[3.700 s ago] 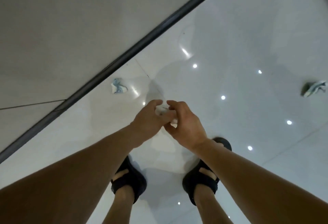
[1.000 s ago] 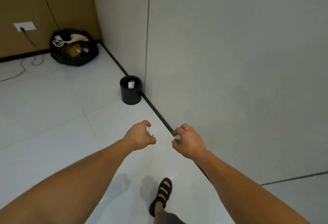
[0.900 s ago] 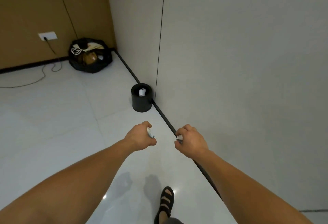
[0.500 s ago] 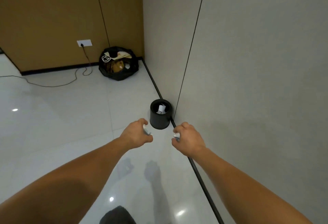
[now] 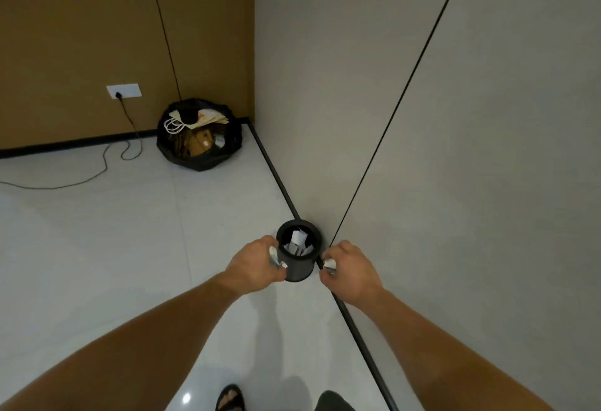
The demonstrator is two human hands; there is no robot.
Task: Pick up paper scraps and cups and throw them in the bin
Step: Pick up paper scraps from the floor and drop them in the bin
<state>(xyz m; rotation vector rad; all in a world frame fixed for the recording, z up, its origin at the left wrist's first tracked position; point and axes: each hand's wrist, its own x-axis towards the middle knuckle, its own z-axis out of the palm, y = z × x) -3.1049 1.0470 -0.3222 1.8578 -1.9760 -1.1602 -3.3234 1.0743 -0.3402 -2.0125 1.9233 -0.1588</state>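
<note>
Two walls: a grey panelled wall [image 5: 455, 118] on the right and a brown wall [image 5: 97, 36] at the back, meeting at a corner. One white tiled floor [image 5: 97, 264], glossy, with a black skirting strip along the grey wall.

One black rubbish bag [image 5: 199, 135] sits open in the far corner, with paper bags and cardboard inside. One white wall socket [image 5: 124, 91] on the brown wall, with one black cable [image 5: 97, 173] running from it across the floor.

One bin [image 5: 299, 259]: a small black cylinder, open top, standing on the floor against the grey wall's skirting, directly ahead between the two hands. White paper pieces stand inside it; the count is not readable.

Two hands, both fisted. Left hand [image 5: 257, 262] is closed around a crumpled white paper scrap [image 5: 274, 257], which pokes out by the thumb, just beside the bin's left rim. Right hand [image 5: 349, 269] is closed around a second white scrap [image 5: 329, 264], just right of the bin. Both scraps are crumpled and mostly hidden by the fingers.

One sandalled foot [image 5: 230, 399] shows at the bottom edge.
</note>
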